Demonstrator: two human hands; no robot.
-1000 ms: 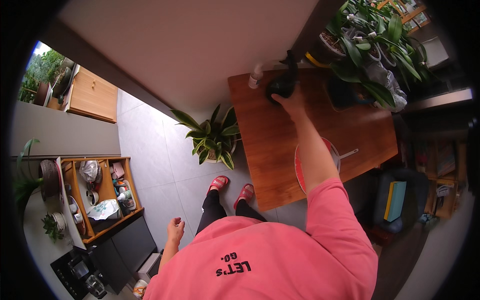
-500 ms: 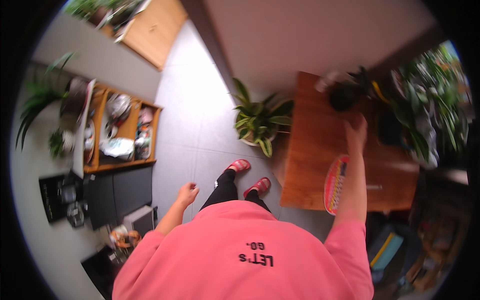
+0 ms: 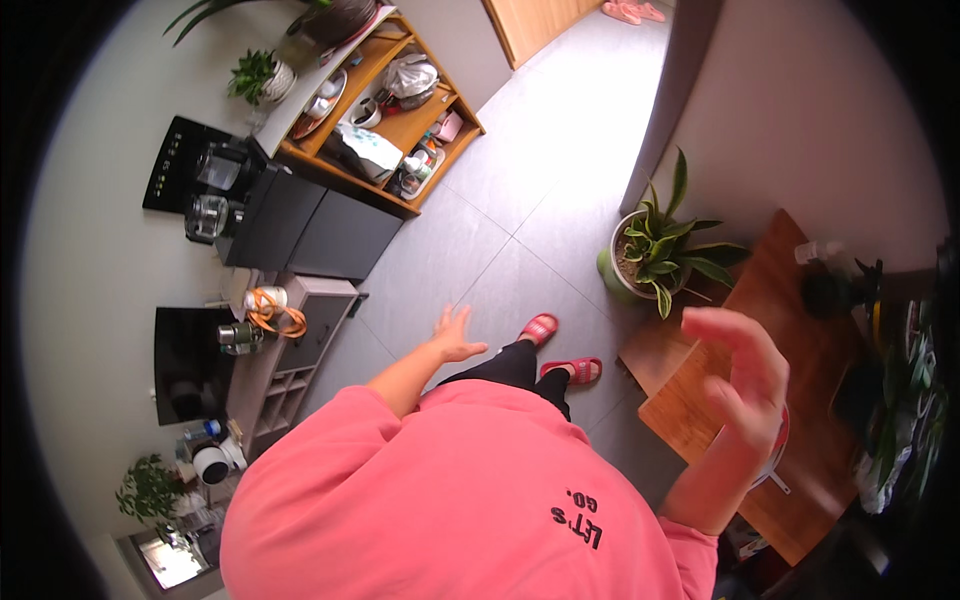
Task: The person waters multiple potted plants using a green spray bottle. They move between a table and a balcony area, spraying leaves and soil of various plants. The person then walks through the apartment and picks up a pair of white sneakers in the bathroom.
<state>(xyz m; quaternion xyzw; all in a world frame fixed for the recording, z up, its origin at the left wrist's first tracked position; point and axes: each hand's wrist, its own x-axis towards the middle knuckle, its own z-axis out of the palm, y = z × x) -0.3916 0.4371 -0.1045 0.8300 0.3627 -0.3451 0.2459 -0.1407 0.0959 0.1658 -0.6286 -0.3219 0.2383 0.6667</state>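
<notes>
My left hand [image 3: 458, 335] hangs over the grey tiled floor, fingers spread, holding nothing. Raised near the front of the wooden table [image 3: 690, 400], my right hand [image 3: 745, 375] has its fingers curved and its thumb apart, with nothing between them. A red-edged flat thing [image 3: 783, 432] lies on the table behind my right wrist, mostly hidden by it. Closest to the right fingertips on the far side is a potted plant with yellow-edged leaves [image 3: 655, 250], standing on the floor beside the table.
Along the left wall stand a wooden shelf [image 3: 405, 125] with bags and small items, a dark grey cabinet [image 3: 345, 235], and a low unit [image 3: 305, 335] bearing a green-topped jar and an orange cord. More greenery [image 3: 905, 400] crowds the table's right side. Pink slippers [image 3: 630, 12] lie far ahead.
The view has swung left, bringing more of the left wall into sight. My right hand has come back from over the table and risen. My left hand's fingers have spread.
</notes>
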